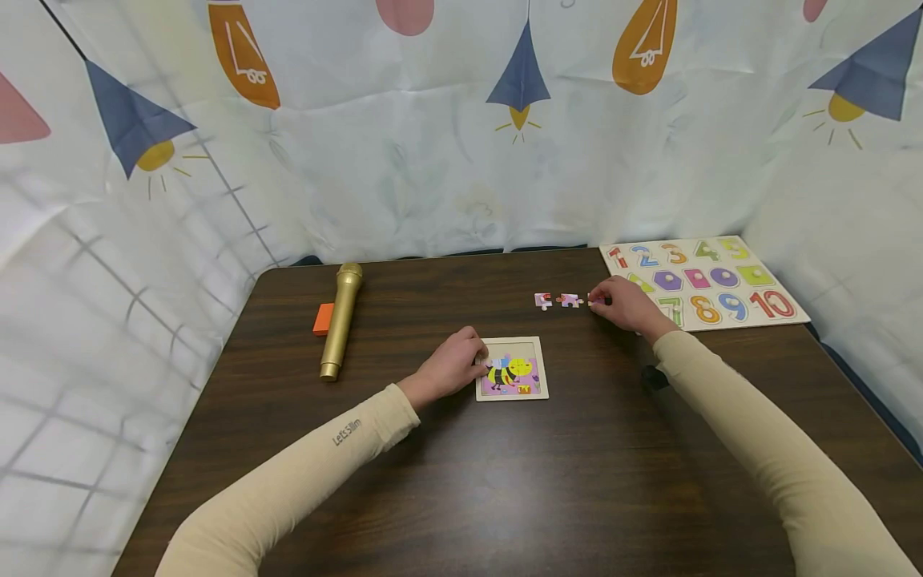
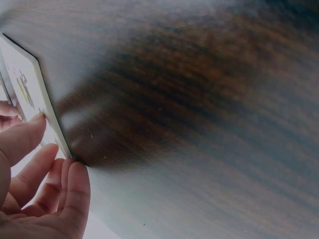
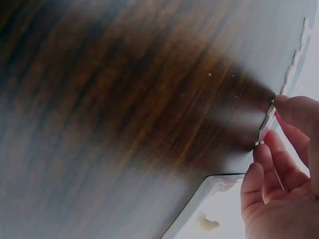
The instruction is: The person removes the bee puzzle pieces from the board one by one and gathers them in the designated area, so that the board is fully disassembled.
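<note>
A small wooden jigsaw puzzle (image 1: 508, 373) with a yellow-and-black bee lies flat in its pale frame near the table's middle. My left hand (image 1: 449, 365) holds its left edge; in the left wrist view the thumb (image 2: 30, 134) rests on the frame and the other fingers curl at its edge and corner. Farther back on the right, my right hand (image 1: 626, 304) pinches a pink puzzle piece (image 3: 266, 124) at the table surface, its thumb at one end and fingers at the other. Two loose pink pieces, a left one (image 1: 543, 300) and a middle one (image 1: 570, 300), lie in line with it.
A wooden number board (image 1: 714, 284) with shapes and digits lies at the back right, partly behind my right hand. On the left are a gold microphone (image 1: 342, 320) and an orange block (image 1: 323, 319). A patterned white curtain (image 1: 433, 160) hangs behind the dark table (image 1: 433, 497).
</note>
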`<state>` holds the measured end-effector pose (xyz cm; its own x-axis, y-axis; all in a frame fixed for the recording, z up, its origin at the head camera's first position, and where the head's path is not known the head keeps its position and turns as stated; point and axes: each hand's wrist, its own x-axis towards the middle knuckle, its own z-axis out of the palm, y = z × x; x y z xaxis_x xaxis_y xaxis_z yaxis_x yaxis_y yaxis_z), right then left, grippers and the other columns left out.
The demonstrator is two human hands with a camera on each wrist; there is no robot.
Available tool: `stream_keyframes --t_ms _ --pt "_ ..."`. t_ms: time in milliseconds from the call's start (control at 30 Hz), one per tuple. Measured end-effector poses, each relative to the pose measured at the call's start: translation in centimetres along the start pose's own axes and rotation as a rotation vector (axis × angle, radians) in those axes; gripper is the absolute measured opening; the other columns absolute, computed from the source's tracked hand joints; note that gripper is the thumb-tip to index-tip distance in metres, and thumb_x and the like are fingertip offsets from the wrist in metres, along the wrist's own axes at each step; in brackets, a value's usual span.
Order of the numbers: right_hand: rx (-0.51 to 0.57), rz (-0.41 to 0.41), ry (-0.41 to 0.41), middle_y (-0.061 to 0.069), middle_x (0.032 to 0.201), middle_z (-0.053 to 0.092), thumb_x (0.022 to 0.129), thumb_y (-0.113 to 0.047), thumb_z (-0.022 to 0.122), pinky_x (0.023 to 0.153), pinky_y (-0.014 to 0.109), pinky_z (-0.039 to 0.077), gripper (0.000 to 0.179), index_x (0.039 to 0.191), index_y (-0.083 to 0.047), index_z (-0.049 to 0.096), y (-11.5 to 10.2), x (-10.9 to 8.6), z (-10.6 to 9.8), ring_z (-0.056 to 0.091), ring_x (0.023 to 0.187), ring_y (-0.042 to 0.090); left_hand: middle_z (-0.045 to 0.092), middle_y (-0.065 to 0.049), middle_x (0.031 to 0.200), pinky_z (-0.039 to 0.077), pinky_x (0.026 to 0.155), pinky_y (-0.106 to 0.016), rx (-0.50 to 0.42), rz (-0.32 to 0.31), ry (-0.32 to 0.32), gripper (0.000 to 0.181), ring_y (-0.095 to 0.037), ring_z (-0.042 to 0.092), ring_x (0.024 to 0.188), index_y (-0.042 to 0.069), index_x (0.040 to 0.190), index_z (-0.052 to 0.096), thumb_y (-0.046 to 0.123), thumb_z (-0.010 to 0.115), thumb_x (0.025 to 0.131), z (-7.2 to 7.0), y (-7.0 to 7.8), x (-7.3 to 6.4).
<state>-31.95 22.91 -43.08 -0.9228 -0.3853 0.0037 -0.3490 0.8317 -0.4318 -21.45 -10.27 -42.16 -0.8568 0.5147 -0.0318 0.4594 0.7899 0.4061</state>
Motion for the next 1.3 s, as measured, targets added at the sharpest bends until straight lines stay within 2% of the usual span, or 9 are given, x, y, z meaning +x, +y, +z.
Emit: stream_keyframes --t_ms 233,367,500,667,800,933,1100,1300 --pt "0.007 -0.005 0.049 0.025 0.114 0.058 0.095 -0.009 0.061 0.096 0.053 0.039 0.021 0.108 0.007 0.065 -0.6 0.0 0.4 0.050 0.106 0.037 0.055 -0.011 0.104 0.048 0.084 -0.034 0.004 -0.001 0.001 0.025 -0.021 0.051 0.089 -0.002 0.109 0.069 0.014 0.072 0.089 0.0 0.0 0.0" --pt "0.031 0.022 0.076 0.025 0.120 0.054 0.095 -0.011 0.060 0.098 0.052 0.040 0.022 0.109 0.005 0.065 -2.2 -0.1 1.0 0.050 0.109 0.037 0.055 -0.011 0.103 0.048 0.084 -0.034 0.006 -0.005 0.005 0.026 -0.021 0.051 0.089 -0.002 0.109 0.069 0.014 0.073 0.089 0.0 0.0 0.0" --pt "0.055 -0.021 0.076 0.022 0.120 0.055 0.095 -0.012 0.063 0.094 0.050 0.043 0.020 0.109 0.002 0.065 -4.4 -0.6 1.9 0.054 0.105 0.035 0.055 -0.011 0.103 0.048 0.083 -0.034 0.000 -0.007 0.010 0.025 -0.020 0.051 0.088 -0.001 0.108 0.069 0.014 0.073 0.089 0.1 -0.1 -0.1" --pt "0.086 -0.142 -0.014 0.013 0.110 0.060 0.092 -0.015 0.067 0.085 0.044 0.047 0.019 0.108 -0.004 0.067 -7.3 -1.7 3.5 0.057 0.094 0.026 0.055 -0.012 0.103 0.048 0.083 -0.034 -0.013 0.008 0.021 0.023 -0.021 0.051 0.087 -0.002 0.107 0.069 0.013 0.072 0.090 0.1 -0.1 -0.3" --pt "0.119 -0.193 -0.123 0.005 0.104 0.059 0.091 -0.018 0.068 0.077 0.035 0.047 0.022 0.111 -0.008 0.067 -9.6 -2.7 4.5 0.054 0.087 0.018 0.055 -0.012 0.103 0.048 0.083 -0.035 -0.013 0.027 0.028 0.024 -0.021 0.052 0.088 -0.003 0.108 0.069 0.012 0.071 0.090 0.0 -0.1 -0.5" --pt "0.143 -0.229 -0.206 0.003 0.107 0.058 0.089 -0.020 0.070 0.076 0.031 0.047 0.025 0.112 -0.010 0.066 -11.2 -3.3 5.1 0.053 0.087 0.016 0.054 -0.012 0.104 0.048 0.083 -0.035 -0.023 0.021 0.018 0.027 -0.021 0.051 0.089 -0.002 0.109 0.069 0.014 0.074 0.088 0.1 -0.2 -0.5" --pt "0.138 -0.238 -0.285 0.004 0.113 0.054 0.087 -0.024 0.075 0.078 0.030 0.046 0.031 0.114 -0.011 0.065 -11.9 -3.5 5.4 0.051 0.088 0.016 0.054 -0.011 0.107 0.047 0.084 -0.034 -0.032 0.014 -0.009 0.031 -0.021 0.051 0.091 -0.001 0.110 0.069 0.017 0.077 0.086 0.3 -0.3 -0.6" --pt "0.122 -0.257 -0.285 0.006 0.116 0.053 0.087 -0.024 0.075 0.082 0.032 0.046 0.034 0.116 -0.010 0.064 -11.8 -3.5 5.3 0.050 0.092 0.017 0.054 -0.012 0.107 0.047 0.086 -0.035 -0.043 0.014 -0.006 0.030 -0.022 0.052 0.093 -0.002 0.110 0.069 0.016 0.076 0.086 0.2 -0.3 -0.5"
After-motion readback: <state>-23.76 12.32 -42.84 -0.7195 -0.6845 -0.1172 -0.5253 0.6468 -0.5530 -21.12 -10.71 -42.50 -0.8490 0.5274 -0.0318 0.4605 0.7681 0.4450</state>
